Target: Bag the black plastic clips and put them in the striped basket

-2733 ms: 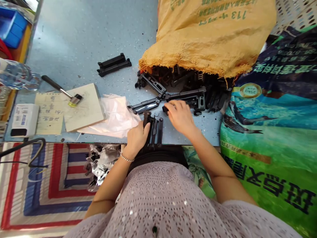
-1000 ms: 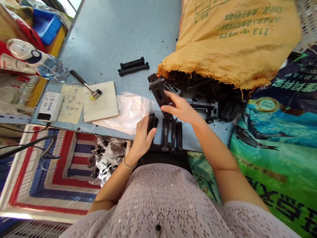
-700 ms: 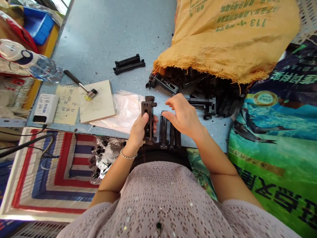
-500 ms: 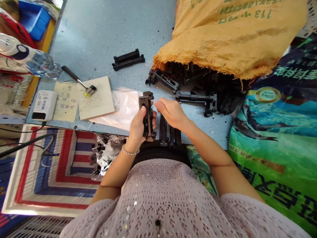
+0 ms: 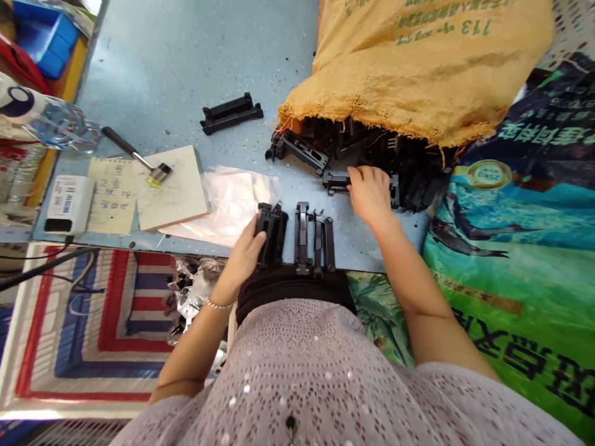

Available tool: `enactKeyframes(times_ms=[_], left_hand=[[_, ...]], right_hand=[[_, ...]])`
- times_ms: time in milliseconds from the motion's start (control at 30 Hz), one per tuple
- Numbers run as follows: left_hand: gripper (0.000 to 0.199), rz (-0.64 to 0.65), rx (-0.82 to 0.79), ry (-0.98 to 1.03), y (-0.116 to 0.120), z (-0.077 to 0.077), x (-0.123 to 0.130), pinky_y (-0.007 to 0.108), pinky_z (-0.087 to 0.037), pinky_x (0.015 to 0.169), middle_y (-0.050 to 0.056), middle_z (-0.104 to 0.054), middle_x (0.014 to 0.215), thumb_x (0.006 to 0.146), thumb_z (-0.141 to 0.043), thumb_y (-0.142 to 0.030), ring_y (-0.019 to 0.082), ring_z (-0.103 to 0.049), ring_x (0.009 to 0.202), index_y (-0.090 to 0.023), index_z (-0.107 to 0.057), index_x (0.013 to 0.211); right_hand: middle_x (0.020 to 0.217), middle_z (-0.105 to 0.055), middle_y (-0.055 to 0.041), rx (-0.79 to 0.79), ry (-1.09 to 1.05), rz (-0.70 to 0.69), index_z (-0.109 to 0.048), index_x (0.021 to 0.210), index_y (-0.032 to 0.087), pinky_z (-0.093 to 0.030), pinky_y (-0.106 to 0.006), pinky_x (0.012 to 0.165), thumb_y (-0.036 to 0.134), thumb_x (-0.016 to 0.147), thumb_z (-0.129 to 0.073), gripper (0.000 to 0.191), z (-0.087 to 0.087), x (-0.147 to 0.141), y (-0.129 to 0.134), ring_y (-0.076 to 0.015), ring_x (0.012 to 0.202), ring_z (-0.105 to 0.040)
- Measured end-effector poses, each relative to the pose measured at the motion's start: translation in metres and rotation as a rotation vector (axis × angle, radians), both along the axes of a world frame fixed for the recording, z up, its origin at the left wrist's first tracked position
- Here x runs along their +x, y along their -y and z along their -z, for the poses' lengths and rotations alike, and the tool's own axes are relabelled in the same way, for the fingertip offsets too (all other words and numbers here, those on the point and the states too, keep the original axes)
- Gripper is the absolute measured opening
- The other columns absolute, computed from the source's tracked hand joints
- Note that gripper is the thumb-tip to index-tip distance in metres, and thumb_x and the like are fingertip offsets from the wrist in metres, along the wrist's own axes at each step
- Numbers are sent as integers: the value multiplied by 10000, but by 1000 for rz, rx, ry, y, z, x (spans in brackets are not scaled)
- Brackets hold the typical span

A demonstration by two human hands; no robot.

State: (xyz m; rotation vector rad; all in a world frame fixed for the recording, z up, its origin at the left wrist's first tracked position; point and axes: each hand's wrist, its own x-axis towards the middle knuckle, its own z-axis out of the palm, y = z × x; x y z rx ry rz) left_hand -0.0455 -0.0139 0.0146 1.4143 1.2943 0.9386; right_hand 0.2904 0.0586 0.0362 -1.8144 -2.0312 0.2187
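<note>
At the table's near edge, my left hand (image 5: 245, 251) is closed round a slotted black plastic part (image 5: 266, 235), which stands beside another dark part on its right. Further right, two more long black parts (image 5: 303, 238) lie side by side on the tabletop. My right hand (image 5: 370, 195) reaches to the sack's mouth, its fingers bent over a long black part (image 5: 335, 181); the middle of that part is hidden under the hand. Another black part (image 5: 304, 152) lies just beyond it. Further left and back rests a pair of black bars (image 5: 231, 113).
A yellow woven sack (image 5: 418, 68) spills a heap of black parts (image 5: 418, 179) on the blue table (image 5: 195, 43). At left are a hammer (image 5: 125, 145) on a board (image 5: 181, 198), a clear plastic bag (image 5: 232, 198), a white device (image 5: 69, 204) and a bottle (image 5: 56, 118).
My left hand has lowered the black part from mid-air to the table's near edge. My right hand has moved away from it, right and forward, onto a part by the sack.
</note>
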Motion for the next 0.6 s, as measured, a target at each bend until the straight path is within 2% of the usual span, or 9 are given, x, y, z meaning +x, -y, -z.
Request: enactKeyframes(times_ms=[100, 200, 233, 300, 367, 467, 533, 600], left_hand=[[471, 18, 22, -133, 7, 15, 19, 562, -301, 1255, 120, -533, 1501, 993, -523, -389, 296, -432, 1459, -268, -533, 1448], [529, -62, 137, -263, 11, 4, 35, 601, -223, 1268, 137, -440, 1563, 975, -574, -406, 326, -344, 1496, -269, -496, 1479], [554, -51, 172, -252, 11, -4, 40, 593, -226, 1268, 135, -422, 1571, 972, -584, -418, 324, -332, 1500, -275, -474, 1495], [625, 63, 199, -103, 8, -22, 54, 550, -290, 1252, 121, -403, 1581, 969, -586, -466, 310, -354, 1490, -299, -397, 1541], [672, 197, 149, 120, 2, -34, 69, 502, -395, 1196, 111, -440, 1553, 963, -579, -521, 298, -430, 1442, -313, -346, 1558], [585, 257, -18, 311, -6, -40, 84, 446, -517, 1059, 104, -578, 1395, 951, -607, -514, 273, -585, 1260, -280, -457, 1465], [479, 212, -116, 337, -8, -37, 85, 406, -555, 956, 93, -639, 1267, 940, -642, -473, 239, -642, 1099, -253, -549, 1355], [425, 164, -171, 359, -6, -34, 83, 367, -565, 857, 78, -661, 1151, 928, -664, -460, 206, -652, 967, -246, -584, 1287]], right_hand=[[1120, -673, -163, -79, -24, -39, -664, 1152, 203, -389, -579, 1042, 344, 1030, -483, 259, -10, 19, -5, -334, 1107, -567], [1240, -667, -127, -53, -305, -29, -638, 1264, 225, -428, -511, 1046, 360, 1011, -538, 304, -33, 11, 14, -302, 1169, -580], [1258, -670, -104, -68, -456, -39, -633, 1285, 235, -448, -479, 1036, 383, 1005, -555, 326, -40, 2, 22, -281, 1170, -595], [1214, -690, -64, -160, -750, -98, -658, 1258, 250, -503, -430, 975, 465, 1002, -549, 352, -47, -21, 38, -242, 1105, -638], [1118, -689, -57, -263, -883, -194, -706, 1145, 241, -540, -409, 910, 543, 1002, -515, 385, -47, -46, 49, -229, 1042, -647], [1085, -636, -78, -218, -770, -205, -709, 1051, 236, -539, -412, 926, 552, 1020, -459, 404, -45, -70, 57, -236, 1074, -614], [1104, -614, -85, -86, -661, -105, -671, 1098, 238, -525, -405, 928, 536, 1033, -433, 387, -48, -73, 57, -229, 1041, -610], [1047, -617, -75, -28, -593, -53, -636, 1075, 233, -513, -378, 877, 565, 1026, -437, 390, -53, -73, 53, -216, 953, -610]])
